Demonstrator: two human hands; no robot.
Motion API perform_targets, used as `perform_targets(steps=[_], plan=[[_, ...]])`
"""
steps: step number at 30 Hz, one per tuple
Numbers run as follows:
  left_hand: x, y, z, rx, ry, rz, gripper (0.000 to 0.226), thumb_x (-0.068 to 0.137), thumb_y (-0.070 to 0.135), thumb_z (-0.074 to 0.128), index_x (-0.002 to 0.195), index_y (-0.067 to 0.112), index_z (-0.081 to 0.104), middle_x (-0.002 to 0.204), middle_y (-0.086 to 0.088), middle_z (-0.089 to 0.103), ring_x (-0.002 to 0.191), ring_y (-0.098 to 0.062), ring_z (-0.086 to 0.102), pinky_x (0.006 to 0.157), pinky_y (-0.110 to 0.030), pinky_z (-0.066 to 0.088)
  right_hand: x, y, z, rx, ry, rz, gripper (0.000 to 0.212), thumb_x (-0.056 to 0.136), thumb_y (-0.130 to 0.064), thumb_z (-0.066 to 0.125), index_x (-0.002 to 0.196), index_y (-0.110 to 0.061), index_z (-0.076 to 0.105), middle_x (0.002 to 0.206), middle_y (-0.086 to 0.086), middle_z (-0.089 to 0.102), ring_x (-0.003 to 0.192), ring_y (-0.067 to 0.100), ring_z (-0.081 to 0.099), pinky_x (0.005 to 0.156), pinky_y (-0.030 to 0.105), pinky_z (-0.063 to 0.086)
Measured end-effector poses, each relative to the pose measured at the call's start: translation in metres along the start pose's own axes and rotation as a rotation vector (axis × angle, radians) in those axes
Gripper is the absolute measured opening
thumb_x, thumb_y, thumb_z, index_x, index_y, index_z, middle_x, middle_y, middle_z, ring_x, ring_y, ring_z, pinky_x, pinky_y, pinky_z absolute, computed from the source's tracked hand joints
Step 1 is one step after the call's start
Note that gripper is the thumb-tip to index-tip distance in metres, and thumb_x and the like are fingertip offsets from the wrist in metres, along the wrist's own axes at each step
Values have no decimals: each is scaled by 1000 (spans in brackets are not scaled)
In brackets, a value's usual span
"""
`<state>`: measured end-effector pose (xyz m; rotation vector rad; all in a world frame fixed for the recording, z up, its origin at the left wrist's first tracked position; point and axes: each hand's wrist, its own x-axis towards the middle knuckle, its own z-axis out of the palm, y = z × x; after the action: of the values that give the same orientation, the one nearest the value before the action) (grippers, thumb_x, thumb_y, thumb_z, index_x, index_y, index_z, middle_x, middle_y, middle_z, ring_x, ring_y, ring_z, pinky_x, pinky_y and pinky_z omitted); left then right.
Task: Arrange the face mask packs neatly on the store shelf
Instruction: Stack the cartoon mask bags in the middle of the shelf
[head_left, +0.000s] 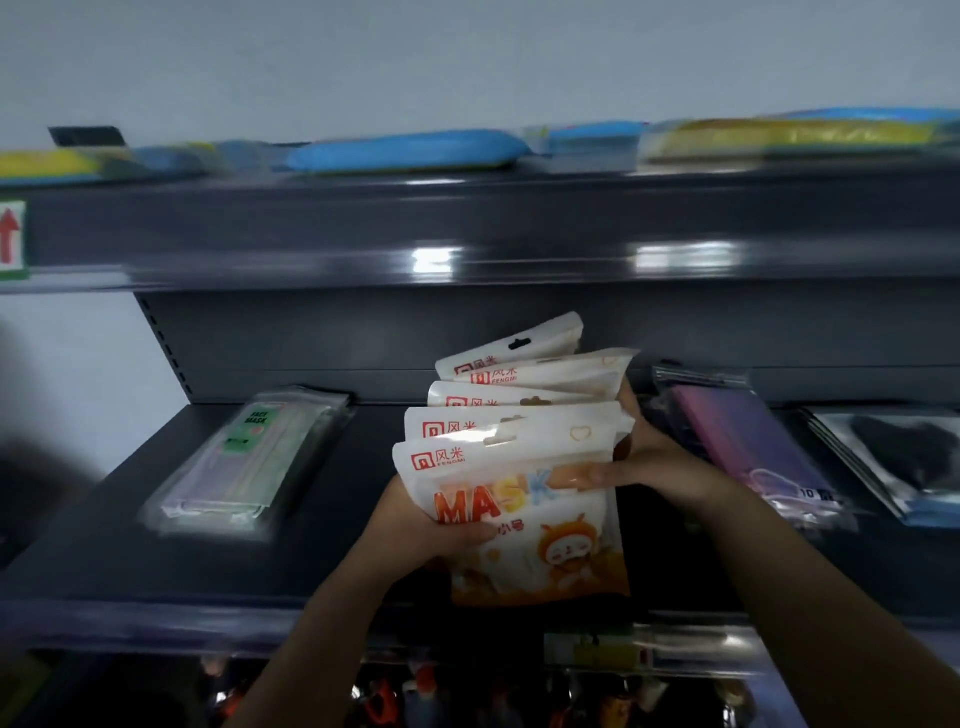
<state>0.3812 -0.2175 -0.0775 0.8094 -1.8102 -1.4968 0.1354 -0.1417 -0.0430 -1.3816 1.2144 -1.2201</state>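
Observation:
Several white and orange face mask packs (519, 447), printed "MASK" with a cartoon figure, are fanned out one behind another above the dark middle shelf (337, 519). My left hand (415, 525) grips the front packs from the left, thumb across the printed front. My right hand (644, 457) holds the fan from the right, thumb on the front pack and fingers behind the stack. The lower edge of the front pack reaches the shelf's front lip.
A clear pack with a green "FACE MASK" label (244, 462) lies on the shelf at left. A purple mask pack (753, 447) and a black mask pack (893, 457) lie at right. Blue and yellow packs (405, 153) line the upper shelf. Hanging goods show below.

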Motion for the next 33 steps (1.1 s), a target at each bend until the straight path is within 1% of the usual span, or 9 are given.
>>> perform_targets(steps=[6, 9, 11, 15, 19, 21, 24, 28, 33], plan=[[-5, 5, 0, 36, 31, 55, 52, 58, -12, 81, 99, 15, 64, 91, 8, 75, 89, -10, 71, 66, -20, 55, 1, 5, 2, 0, 101, -18, 95, 40, -25, 83, 125, -34, 41, 124, -5, 61, 114, 9, 59, 86, 23, 53], [-8, 7, -2, -39, 55, 68, 63, 56, -8, 81, 113, 5, 58, 97, -2, 75, 91, -15, 71, 67, -22, 56, -8, 16, 9, 34, 136, -45, 101, 29, -41, 92, 119, -31, 48, 115, -10, 66, 110, 5, 61, 82, 22, 54], [-10, 7, -3, -84, 56, 64, 79, 53, 1, 88, 123, 1, 52, 106, -10, 72, 97, -21, 70, 71, -26, 57, -16, 24, 11, -8, 86, -15, 107, 31, -50, 92, 124, -39, 41, 124, -11, 60, 117, 5, 56, 91, 31, 52], [-14, 7, 2, -147, 35, 19, 76, 46, 19, 85, 116, 3, 59, 107, -13, 72, 100, -27, 69, 75, -32, 58, -27, 33, 18, -63, 113, 37, 92, 41, -37, 86, 121, -45, 43, 129, -4, 58, 118, 16, 58, 95, 46, 51], [-18, 4, 15, -273, 91, 16, 65, 49, 18, 83, 110, 8, 63, 106, -14, 72, 100, -30, 68, 76, -36, 58, -31, 35, 39, 1, 235, -30, 67, 57, -21, 85, 111, -40, 51, 120, 1, 63, 104, 14, 65, 79, 34, 57], [-19, 5, 18, -303, 124, 29, 56, 56, 10, 79, 110, 10, 62, 104, -12, 72, 98, -27, 69, 74, -33, 58, -30, 37, 43, -1, 273, -79, 71, 67, -11, 82, 119, -42, 46, 123, -2, 61, 108, 13, 64, 84, 36, 56], [-24, 4, 20, -260, 107, 19, 51, 59, 6, 78, 107, 13, 62, 98, -5, 74, 92, -20, 71, 69, -26, 57, -31, 45, 37, -86, 253, -67, 103, 53, -32, 86, 137, -42, 27, 130, -9, 54, 116, 12, 58, 92, 42, 53], [-33, -7, 24, -154, 40, -43, 56, 53, 5, 84, 104, 14, 62, 95, 2, 75, 92, -13, 70, 71, -20, 55, -38, 62, 28, -144, 85, 8, 116, 39, -36, 95, 127, -54, 23, 129, -10, 55, 115, 12, 60, 90, 39, 54], [-34, -4, 29, -65, -17, -77, 41, 70, -13, 73, 99, 15, 63, 89, 6, 75, 87, -9, 71, 69, -17, 54, -40, 68, 32, -84, 119, -25, 120, 43, -19, 91, 142, -24, 23, 124, -1, 59, 108, 10, 64, 79, 27, 56]])
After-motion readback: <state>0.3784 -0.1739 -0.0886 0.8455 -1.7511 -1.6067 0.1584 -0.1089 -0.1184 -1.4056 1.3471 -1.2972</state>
